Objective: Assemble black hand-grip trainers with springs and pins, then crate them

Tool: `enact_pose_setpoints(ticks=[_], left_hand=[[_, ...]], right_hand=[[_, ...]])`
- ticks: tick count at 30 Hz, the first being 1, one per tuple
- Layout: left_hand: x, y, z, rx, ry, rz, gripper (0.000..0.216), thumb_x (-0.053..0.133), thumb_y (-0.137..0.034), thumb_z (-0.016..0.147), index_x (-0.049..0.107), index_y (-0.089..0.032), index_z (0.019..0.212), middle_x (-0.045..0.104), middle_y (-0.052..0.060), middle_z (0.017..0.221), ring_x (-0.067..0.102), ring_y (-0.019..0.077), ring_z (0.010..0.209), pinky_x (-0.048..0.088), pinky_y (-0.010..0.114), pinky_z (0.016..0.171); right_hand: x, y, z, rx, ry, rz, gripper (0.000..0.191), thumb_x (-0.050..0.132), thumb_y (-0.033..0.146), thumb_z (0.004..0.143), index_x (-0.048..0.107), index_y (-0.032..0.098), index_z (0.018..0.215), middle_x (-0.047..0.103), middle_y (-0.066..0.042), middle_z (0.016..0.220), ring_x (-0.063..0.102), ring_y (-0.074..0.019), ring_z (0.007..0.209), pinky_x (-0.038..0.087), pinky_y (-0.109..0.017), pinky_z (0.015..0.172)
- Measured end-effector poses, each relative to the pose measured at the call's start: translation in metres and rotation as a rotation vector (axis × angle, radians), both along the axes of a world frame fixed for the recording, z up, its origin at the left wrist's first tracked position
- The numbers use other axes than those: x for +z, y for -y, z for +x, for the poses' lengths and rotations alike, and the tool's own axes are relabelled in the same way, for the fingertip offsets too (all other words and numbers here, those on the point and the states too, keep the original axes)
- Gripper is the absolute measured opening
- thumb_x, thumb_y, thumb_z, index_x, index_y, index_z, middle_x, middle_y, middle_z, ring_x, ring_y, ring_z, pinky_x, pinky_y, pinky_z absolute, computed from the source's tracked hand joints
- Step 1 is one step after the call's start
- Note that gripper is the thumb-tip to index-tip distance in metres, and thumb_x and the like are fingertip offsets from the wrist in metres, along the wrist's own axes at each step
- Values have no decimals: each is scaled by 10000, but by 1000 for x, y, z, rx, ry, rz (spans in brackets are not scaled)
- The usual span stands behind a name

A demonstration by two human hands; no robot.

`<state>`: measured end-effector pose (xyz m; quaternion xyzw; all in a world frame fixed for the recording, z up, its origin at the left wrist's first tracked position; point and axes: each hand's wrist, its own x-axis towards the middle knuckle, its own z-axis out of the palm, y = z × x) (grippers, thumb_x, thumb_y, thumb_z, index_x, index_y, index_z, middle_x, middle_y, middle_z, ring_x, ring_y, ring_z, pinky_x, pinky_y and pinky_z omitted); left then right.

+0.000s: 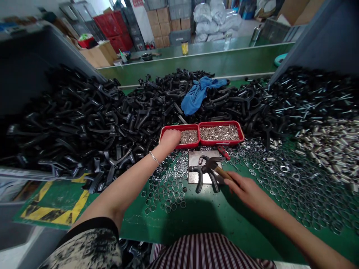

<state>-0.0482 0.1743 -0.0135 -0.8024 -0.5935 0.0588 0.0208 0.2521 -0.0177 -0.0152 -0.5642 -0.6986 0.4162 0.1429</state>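
Note:
My right hand is closed round the wooden handle of a hammer, whose dark head hovers over or rests on a black handle-like part. That part lies on a square metal plate on the green table. My left hand reaches into the left red tray, which is filled with small metal pieces. Its fingers point down and are hidden among the pieces, so what they hold does not show. A screwdriver with a red handle lies just beyond the plate.
A second red tray holds thin pins. Black parts are heaped behind and left, with a blue cloth on top. Metal rings lie scattered on both sides of the plate. Silver cylinders are piled at right.

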Motion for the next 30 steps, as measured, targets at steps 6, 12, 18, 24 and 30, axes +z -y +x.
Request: enact_pose_setpoints(ticks=[6, 12, 18, 24, 30], left_hand=[[6, 5, 1, 72, 40, 67, 296, 413, -17, 888, 698, -1, 962, 709, 255, 997, 694, 315, 970, 516, 415, 878], [16, 47, 22, -32, 575, 62, 208, 496, -208, 963, 680, -136, 1028, 735, 93, 995, 691, 185, 922, 527, 308, 865], [-22, 84, 53, -15, 985, -245, 166, 554, -191, 912, 710, -159, 959, 735, 49, 864, 659, 145, 718, 526, 287, 759], [-41, 78, 57, 20, 995, -264, 155, 585, -185, 892, 729, -158, 945, 747, 55, 907, 681, 176, 824, 513, 300, 842], [-46, 81, 58, -10, 956, -186, 141, 593, -213, 912, 723, -161, 935, 745, 51, 941, 680, 177, 874, 503, 288, 861]], right_hand=[[-20, 24, -4, -325, -436, -277, 386, 470, 579, 942, 524, 226, 1090, 564, 40, 721, 406, -86, 410, 312, -221, 359], [-31, 30, -9, -442, -580, -289, 396, 545, 571, 909, 509, 223, 1096, 567, 44, 747, 387, -60, 396, 322, -200, 338], [-27, 23, -11, -461, -611, -268, 405, 548, 569, 913, 507, 216, 1107, 554, 48, 729, 388, -57, 392, 332, -190, 332], [-31, 21, -15, -450, -620, -261, 408, 553, 563, 913, 510, 220, 1131, 561, 51, 724, 387, -56, 390, 329, -189, 337], [-38, 23, -12, -461, -634, -277, 425, 551, 589, 903, 508, 224, 1116, 581, 44, 752, 391, -58, 387, 318, -194, 332]])
